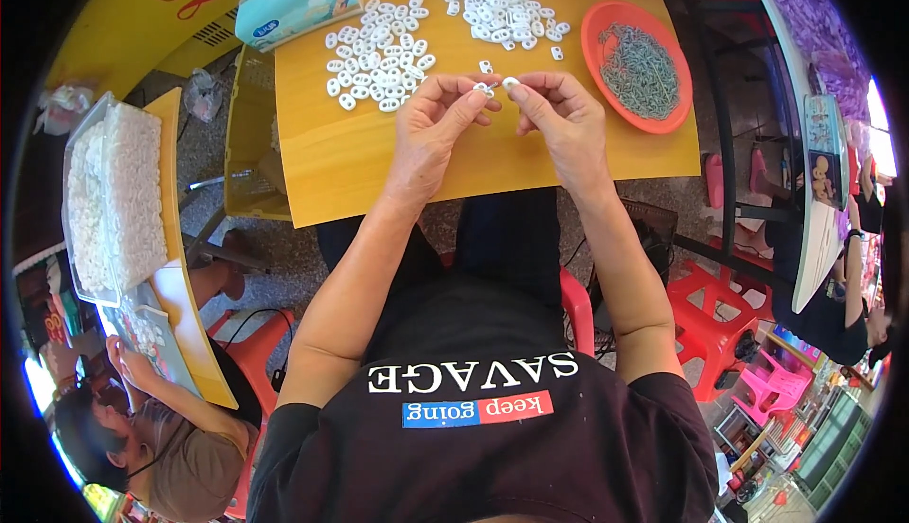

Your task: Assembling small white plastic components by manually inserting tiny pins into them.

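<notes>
Over the yellow table (379,168), from my remote seat, I have the left hand (436,125) pinching a small white piece (484,90) and the right hand (568,124) a white oval (511,81), both likely light, stiff and slick, best held by the rim.

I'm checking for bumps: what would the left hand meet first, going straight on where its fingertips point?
Probably the white piece pinched in the right hand, just beyond the left hand's fingertips; depth is unclear, so I can't tell how closely they line up.
</notes>
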A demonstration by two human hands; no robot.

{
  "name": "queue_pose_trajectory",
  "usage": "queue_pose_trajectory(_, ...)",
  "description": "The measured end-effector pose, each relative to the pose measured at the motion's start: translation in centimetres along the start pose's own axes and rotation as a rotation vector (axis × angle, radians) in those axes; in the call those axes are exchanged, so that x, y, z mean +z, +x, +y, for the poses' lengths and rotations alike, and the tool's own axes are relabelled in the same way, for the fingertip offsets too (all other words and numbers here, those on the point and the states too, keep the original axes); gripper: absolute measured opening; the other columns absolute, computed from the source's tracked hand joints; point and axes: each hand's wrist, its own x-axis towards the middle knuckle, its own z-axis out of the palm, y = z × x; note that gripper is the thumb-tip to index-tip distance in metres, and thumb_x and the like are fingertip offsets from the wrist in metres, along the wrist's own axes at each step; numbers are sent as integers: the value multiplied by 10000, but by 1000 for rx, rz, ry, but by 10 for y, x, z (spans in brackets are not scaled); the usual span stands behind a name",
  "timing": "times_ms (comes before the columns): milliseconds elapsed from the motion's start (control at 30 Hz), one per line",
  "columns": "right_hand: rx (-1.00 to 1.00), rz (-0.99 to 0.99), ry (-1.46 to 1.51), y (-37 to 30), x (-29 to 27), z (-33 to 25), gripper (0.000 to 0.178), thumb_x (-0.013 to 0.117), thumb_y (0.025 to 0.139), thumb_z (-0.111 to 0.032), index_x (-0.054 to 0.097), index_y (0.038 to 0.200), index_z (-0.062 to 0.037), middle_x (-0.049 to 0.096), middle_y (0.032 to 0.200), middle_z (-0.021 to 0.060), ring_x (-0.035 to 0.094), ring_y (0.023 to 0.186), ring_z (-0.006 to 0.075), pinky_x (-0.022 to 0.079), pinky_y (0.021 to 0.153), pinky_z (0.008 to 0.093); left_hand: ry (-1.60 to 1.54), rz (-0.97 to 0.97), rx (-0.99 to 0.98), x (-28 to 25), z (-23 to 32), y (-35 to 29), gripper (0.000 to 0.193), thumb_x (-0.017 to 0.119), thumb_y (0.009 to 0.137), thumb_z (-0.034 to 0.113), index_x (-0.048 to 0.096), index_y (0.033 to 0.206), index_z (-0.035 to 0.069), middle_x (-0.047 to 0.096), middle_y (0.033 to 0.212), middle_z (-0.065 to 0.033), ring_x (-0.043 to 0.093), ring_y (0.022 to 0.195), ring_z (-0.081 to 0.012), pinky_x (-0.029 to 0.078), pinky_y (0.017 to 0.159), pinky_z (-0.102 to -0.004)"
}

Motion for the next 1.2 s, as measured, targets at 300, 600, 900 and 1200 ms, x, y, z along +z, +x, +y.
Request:
queue_pose_trajectory(300, 97, 14, 235, 1, 6, -3, 177, 651, 902, -99, 640, 1027, 26, 689, 930, 115, 576, 628, 85, 503, 588, 219, 60, 55, -44, 1, -4, 0, 145, 639, 917, 134, 579, 973, 15, 612, 839, -33, 590, 779, -100, 489, 736, -247)
queue_pose_trajectory(600, 30, 36, 80, -2, 12, -7, 162, 661, 894, -96, 645, 993, 31, 684, 863, 69, 578, 616, 72, 488, 582, 204, 99, 63, -64, 0, -3, 0, 145, 639, 914, 126, 583, 987, 14, 631, 859, -50, 592, 789, -117, 478, 753, -255)
queue_pose_trajectory(900, -115, 83, -128, -3, 14, -8, 133, 655, 891, -58, 655, 994, 26, 672, 839, 34, 596, 666, 57, 502, 595, 197, 128, 95, -63, 2, -4, 2, 131, 642, 906, 117, 591, 954, 6, 625, 841, -45, 590, 745, -108, 479, 718, -246)
queue_pose_trajectory(1200, -143, 118, -145, -1, 17, -6, 134, 656, 895, -70, 651, 989, 26, 667, 826, 31, 592, 656, 57, 492, 587, 193, 154, 133, -82, 5, -2, 2, 118, 641, 897, 102, 585, 935, 5, 622, 801, -45, 586, 727, -106, 476, 711, -242)
